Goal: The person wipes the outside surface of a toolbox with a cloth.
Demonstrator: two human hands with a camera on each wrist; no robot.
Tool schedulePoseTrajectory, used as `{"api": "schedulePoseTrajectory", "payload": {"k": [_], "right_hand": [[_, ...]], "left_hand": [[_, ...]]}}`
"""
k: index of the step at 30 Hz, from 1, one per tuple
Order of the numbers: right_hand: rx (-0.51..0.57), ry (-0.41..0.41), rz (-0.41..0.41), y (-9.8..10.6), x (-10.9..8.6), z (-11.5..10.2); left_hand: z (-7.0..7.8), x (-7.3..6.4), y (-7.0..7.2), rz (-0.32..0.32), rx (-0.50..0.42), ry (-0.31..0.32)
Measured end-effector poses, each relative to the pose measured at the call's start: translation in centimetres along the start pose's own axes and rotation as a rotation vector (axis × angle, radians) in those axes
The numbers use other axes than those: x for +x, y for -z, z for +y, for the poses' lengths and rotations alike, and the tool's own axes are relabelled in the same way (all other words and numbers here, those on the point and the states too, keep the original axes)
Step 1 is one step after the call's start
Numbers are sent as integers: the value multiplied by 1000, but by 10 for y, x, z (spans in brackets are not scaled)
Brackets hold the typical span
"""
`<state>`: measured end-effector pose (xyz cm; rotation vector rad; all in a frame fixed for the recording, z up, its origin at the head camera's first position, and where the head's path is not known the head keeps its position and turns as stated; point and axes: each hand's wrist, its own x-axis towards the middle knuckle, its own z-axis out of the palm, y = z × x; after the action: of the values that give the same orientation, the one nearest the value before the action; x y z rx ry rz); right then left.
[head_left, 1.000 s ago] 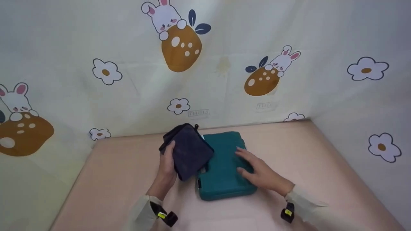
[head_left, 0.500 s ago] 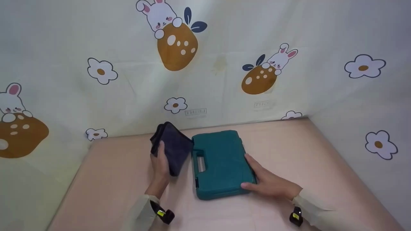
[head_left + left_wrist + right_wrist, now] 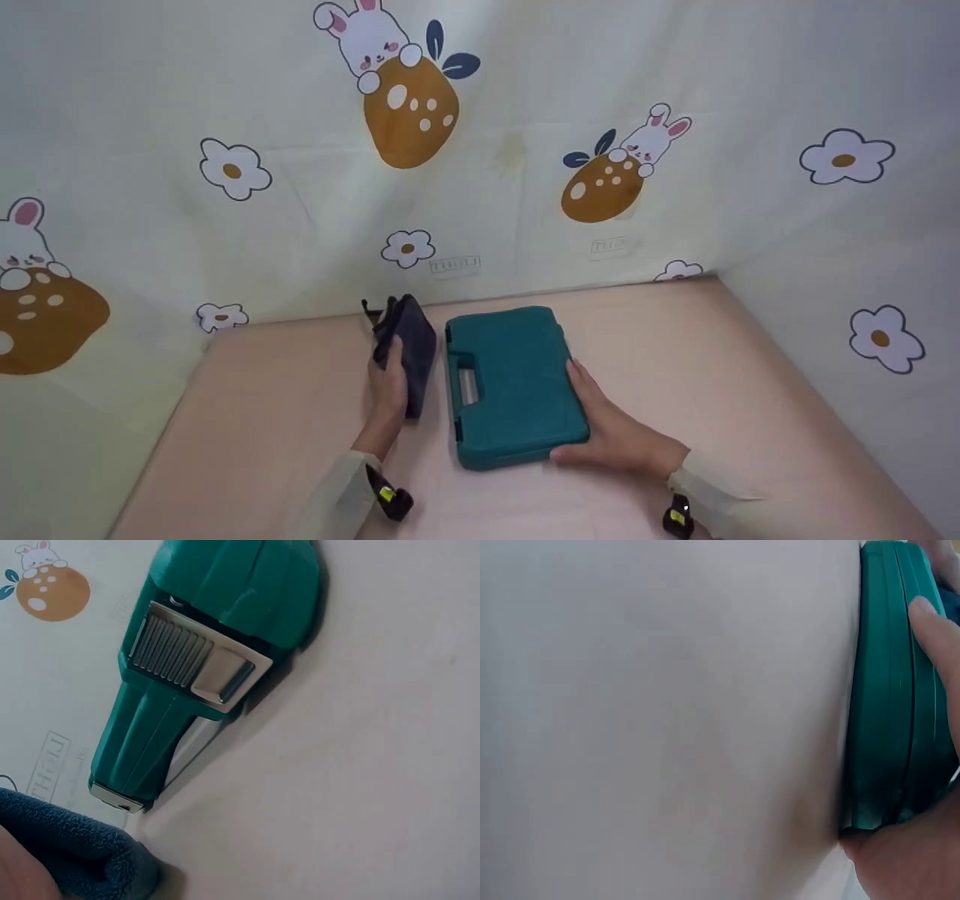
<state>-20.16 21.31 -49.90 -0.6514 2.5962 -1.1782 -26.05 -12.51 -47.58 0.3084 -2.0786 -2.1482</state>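
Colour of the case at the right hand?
Teal green; the case shows best in the head view, its broad top facing the camera.

Through the left wrist camera I saw the green case [image 3: 255, 596] on the pale desk [image 3: 367, 750], a ribbed metal latch [image 3: 172, 651] along its side. A folded blue cloth [image 3: 94, 847] lay near its lower end, with part of the left hand [image 3: 21, 870] against it. I could also make out a rabbit print [image 3: 54, 591].

Both sleeves [image 3: 337, 491] are pale cream; the black wrist cameras [image 3: 399, 507] bear yellow patches [image 3: 386, 493].
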Motion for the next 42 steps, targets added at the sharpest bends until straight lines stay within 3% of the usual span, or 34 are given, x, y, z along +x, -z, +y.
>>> {"api": "schedulePoseTrajectory", "payload": {"k": [7, 16, 21, 24, 31, 42], "right_hand": [[29, -10, 31, -6, -2, -3], [22, 17, 55, -12, -1, -5], [27, 19, 58, -13, -1, -6], [25, 3, 53, -13, -2, -8], [33, -22, 51, -13, -2, -11], [31, -38, 55, -13, -2, -10]], "left_hand": [[-6, 9, -6, -121, 13, 23], [-13, 13, -18, -215, 75, 158], [-12, 13, -23, -248, 182, 228], [-11, 13, -25, -263, 220, 239], [-13, 7, -21, -296, 218, 244], [-12, -21, -14, -306, 297, 223]]}}
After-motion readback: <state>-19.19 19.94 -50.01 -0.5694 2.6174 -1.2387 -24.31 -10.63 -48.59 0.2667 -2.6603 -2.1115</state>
